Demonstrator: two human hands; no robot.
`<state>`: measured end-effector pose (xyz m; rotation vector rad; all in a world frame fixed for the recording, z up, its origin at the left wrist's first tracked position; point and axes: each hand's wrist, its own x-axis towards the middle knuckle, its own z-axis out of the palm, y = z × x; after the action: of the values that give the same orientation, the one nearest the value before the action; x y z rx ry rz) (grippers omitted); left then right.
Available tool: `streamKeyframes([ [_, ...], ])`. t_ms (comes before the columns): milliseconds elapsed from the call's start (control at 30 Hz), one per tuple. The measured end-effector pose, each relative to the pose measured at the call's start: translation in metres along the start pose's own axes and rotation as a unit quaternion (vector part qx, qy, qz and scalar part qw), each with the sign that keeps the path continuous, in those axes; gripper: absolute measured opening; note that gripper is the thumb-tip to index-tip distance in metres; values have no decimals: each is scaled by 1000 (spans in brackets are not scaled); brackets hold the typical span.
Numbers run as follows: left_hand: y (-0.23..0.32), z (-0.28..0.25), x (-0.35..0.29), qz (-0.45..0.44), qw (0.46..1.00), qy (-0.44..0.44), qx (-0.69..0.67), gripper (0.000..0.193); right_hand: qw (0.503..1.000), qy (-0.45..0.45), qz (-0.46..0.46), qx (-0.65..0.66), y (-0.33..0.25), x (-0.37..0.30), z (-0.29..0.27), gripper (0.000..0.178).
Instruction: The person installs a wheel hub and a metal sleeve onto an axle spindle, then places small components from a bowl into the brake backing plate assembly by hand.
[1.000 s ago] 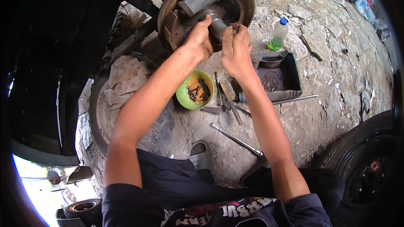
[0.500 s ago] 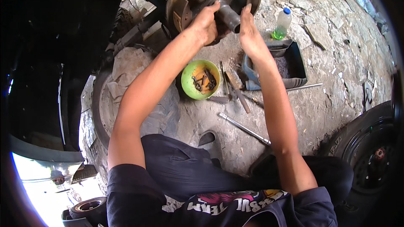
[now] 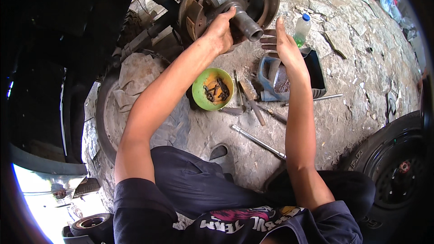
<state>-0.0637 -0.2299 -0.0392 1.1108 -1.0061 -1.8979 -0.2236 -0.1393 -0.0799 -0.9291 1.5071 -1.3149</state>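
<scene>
Gripping the axle spindle [image 3: 244, 18], left hand [image 3: 220, 32]; right hand [image 3: 281, 45] open.

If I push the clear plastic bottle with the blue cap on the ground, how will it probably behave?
The bottle stands upright, tall and narrow, on uneven stone, so it would probably tip. Only a little greenish liquid shows near its bottom, so it is likely light. Once down, its round body may roll.

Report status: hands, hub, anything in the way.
Left hand gripping the axle spindle on the brake hub. Right hand open, off it. Green bowl and tools on ground below, clear.
</scene>
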Motion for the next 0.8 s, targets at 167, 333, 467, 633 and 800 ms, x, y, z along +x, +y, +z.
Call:
streamKeyframes([
  [167, -2, -6, 9, -10, 1000, -11, -13, 48, 945, 173, -269, -61, -13, -3, 3, 46],
  [333, 4, -13, 9, -34, 998, -53, 4, 47, 948, 170, -271, -7, -30, -6, -6, 43],
  [467, 4, -13, 6, -26, 998, -47, 43, 46, 980, 136, -147, 3, -12, 4, -23, 45],
  [633, 10, -22, 9, -53, 994, -82, 49, 44, 972, 131, -193, 20, -2, 5, -13, 43],
  [800, 9, -22, 11, -53, 992, -98, 61, 45, 986, 84, -141, -17, 10, 5, -10, 46],
])
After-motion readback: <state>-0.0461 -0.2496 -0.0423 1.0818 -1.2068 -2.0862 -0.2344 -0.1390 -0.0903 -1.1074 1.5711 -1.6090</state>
